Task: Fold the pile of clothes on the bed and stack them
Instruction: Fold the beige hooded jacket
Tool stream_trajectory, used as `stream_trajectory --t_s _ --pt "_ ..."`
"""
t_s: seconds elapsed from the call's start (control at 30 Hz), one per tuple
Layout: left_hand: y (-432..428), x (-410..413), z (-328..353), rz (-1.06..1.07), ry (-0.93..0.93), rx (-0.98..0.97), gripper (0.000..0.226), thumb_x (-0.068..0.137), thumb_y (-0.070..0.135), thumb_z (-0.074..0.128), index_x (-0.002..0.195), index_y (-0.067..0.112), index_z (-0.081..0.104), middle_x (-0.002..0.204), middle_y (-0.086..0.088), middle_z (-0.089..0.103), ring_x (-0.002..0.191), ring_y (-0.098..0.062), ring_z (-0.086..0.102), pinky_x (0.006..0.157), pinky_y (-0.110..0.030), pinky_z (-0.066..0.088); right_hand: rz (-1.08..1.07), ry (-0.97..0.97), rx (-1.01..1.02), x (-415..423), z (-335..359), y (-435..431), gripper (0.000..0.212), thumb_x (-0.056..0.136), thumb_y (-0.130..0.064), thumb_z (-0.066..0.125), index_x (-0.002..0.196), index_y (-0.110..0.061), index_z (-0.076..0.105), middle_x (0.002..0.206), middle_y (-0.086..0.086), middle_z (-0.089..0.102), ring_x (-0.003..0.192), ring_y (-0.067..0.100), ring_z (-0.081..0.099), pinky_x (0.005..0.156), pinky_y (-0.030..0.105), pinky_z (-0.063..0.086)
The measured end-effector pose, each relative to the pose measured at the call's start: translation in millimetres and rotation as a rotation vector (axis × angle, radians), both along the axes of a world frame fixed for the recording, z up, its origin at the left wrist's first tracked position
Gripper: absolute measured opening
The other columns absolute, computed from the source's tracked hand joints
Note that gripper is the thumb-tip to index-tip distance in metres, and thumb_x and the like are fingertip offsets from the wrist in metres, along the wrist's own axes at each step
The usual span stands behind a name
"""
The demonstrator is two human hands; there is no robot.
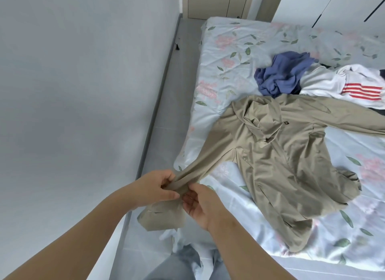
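A beige hooded jacket [281, 154] lies spread face up on the bed [229, 56], one sleeve stretched past the bed's left edge. My left hand [155, 189] and my right hand [200, 204] both pinch that sleeve near its cuff, which hangs below them over the floor. Behind the jacket sit a crumpled blue garment [285, 75] and a white garment with red stripes [350, 83], partly cut off at the right.
The bed has a pale floral sheet. A grey floor strip [166, 113] runs between the bed and the white wall on the left. Cupboard doors stand at the far end. My legs in grey trousers [183, 265] are at the bottom.
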State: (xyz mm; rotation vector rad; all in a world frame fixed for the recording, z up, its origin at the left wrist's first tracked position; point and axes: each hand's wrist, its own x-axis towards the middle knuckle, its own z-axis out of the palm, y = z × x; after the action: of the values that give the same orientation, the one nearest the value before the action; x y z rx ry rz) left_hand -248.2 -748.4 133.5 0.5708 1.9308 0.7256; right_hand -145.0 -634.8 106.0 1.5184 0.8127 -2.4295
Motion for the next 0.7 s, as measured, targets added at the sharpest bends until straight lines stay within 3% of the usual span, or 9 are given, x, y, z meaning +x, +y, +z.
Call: stream_trajectory --t_s 0.13,0.2,0.27,0.33,0.4,0.47,0.53,0.6,0.7 --pt "-10 -7 -11 -0.155 0.173 -0.270 0.023 0.079 0.023 0.072 0.090 0.025 0.051 0.078 0.010 0.053 0.069 -0.006 0.050 0.057 -0.015 0.036 -0.171 0.035 -0.089 4 0 2 0.011 0.095 -0.002 0.045 0.094 -0.001 0.055 0.088 0.014 0.061 0.080 0.023 0.059 0.073 0.030 0.050" --pt "-12 -10 -15 -0.247 0.257 -0.347 0.015 0.079 0.026 0.068 0.080 0.024 0.054 0.072 0.009 0.051 0.067 -0.008 0.048 0.056 -0.016 0.034 -0.248 0.056 -0.134 6 3 4 0.012 0.095 -0.002 0.044 0.087 -0.001 0.054 0.092 0.017 0.061 0.085 0.026 0.059 0.078 0.033 0.050" --pt "-14 -14 -18 -0.169 0.178 -0.305 0.013 0.078 0.026 0.069 0.076 0.018 0.059 0.068 0.006 0.056 0.063 -0.009 0.051 0.057 -0.017 0.037 -0.316 0.065 -0.159 7 5 7 0.016 0.095 -0.003 0.043 0.081 -0.003 0.051 0.091 0.018 0.061 0.085 0.027 0.059 0.087 0.037 0.047" --pt "-16 -19 -18 0.020 0.021 -0.188 0.014 0.077 0.020 0.071 0.084 0.008 0.064 0.069 0.001 0.059 0.062 -0.011 0.053 0.059 -0.019 0.041 -0.370 0.061 -0.180 6 4 11 0.017 0.095 -0.004 0.041 0.082 -0.002 0.052 0.091 0.019 0.062 0.085 0.028 0.060 0.089 0.039 0.046" --pt "-19 -24 -19 0.098 -0.011 -0.114 0.014 0.079 0.014 0.070 0.081 0.004 0.060 0.070 -0.003 0.056 0.065 -0.014 0.051 0.062 -0.022 0.041 -0.401 0.066 -0.205 5 1 13 0.017 0.096 -0.005 0.040 0.091 0.001 0.055 0.093 0.020 0.063 0.086 0.029 0.061 0.080 0.040 0.052" --pt "-21 -26 -19 0.084 -0.007 -0.086 0.016 0.081 0.014 0.070 0.076 0.011 0.055 0.071 -0.001 0.055 0.066 -0.014 0.049 0.062 -0.021 0.039 -0.431 0.085 -0.221 2 -2 15 0.020 0.096 -0.005 0.038 0.102 0.003 0.056 0.093 0.021 0.066 0.085 0.031 0.062 0.066 0.039 0.058" --pt "-22 -29 -17 0.052 -0.044 -0.079 0.019 0.080 0.018 0.074 0.084 0.020 0.055 0.078 0.003 0.060 0.070 -0.012 0.053 0.061 -0.018 0.042 -0.460 0.093 -0.228 -1 -3 15 0.020 0.097 -0.006 0.040 0.105 0.003 0.055 0.083 0.021 0.069 0.082 0.032 0.063 0.055 0.039 0.058" --pt "-26 -32 -12 0.008 -0.125 -0.143 0.032 0.078 0.031 0.075 0.102 0.031 0.055 0.095 0.003 0.062 0.082 -0.013 0.061 0.064 -0.019 0.047 -0.452 0.093 -0.217 -4 -1 15 0.017 0.098 -0.012 0.047 0.104 0.002 0.055 0.083 0.020 0.068 0.080 0.031 0.063 0.053 0.037 0.058" --pt "-34 -38 -8 -0.033 -0.269 -0.288 0.073 0.055 0.080 0.064 0.112 0.036 0.058 0.108 0.002 0.064 0.097 -0.016 0.064 0.081 -0.027 0.053 -0.394 0.113 -0.214 -7 2 13 0.020 0.092 -0.016 0.058 0.102 0.000 0.056 0.086 0.019 0.065 0.079 0.029 0.063 0.056 0.037 0.058"
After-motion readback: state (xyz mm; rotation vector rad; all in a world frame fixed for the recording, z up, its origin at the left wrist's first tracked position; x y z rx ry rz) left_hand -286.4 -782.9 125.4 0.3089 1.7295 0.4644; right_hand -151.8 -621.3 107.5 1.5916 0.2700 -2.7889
